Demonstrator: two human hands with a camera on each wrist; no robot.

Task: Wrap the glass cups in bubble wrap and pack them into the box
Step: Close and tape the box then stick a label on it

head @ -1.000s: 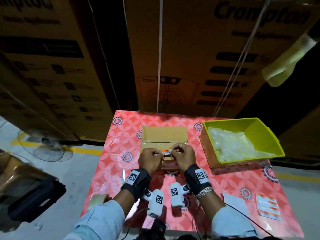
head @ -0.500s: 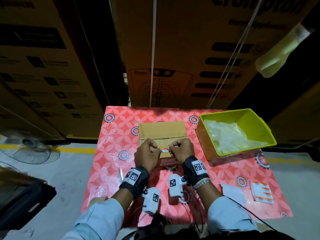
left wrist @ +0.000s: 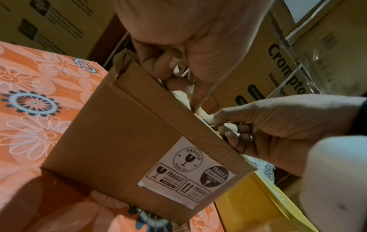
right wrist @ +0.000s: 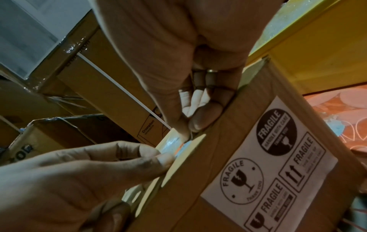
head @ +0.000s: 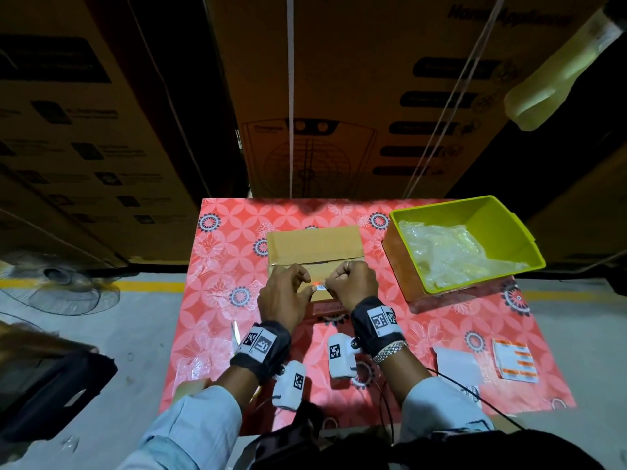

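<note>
A brown cardboard box (head: 315,245) stands mid-table with its far flap up. Its near side carries a white FRAGILE label (left wrist: 188,172) (right wrist: 278,164). Both hands meet over the near top edge of the box (right wrist: 228,157). My left hand (head: 307,289) (right wrist: 157,158) and right hand (head: 330,283) (right wrist: 188,125) each pinch a small orange-and-white sticker (head: 319,285) between thumb and fingers, the other fingers curled. Bubble wrap (head: 451,252) lies in the green bin (head: 509,225) at right. No glass cup shows, and the box's inside is hidden.
Tall stacked cartons wall off the far side. On the red flowered tablecloth (head: 424,334), sticker sheets (head: 515,364) and white paper (head: 454,364) lie at the near right. A blade (head: 235,330), clear plastic scraps (head: 200,354) and a tape roll (head: 191,388) lie near left.
Both hands stay at the box's near edge, pinching the sticker. The head view has tilted, so the table sits a little differently in the frame.
</note>
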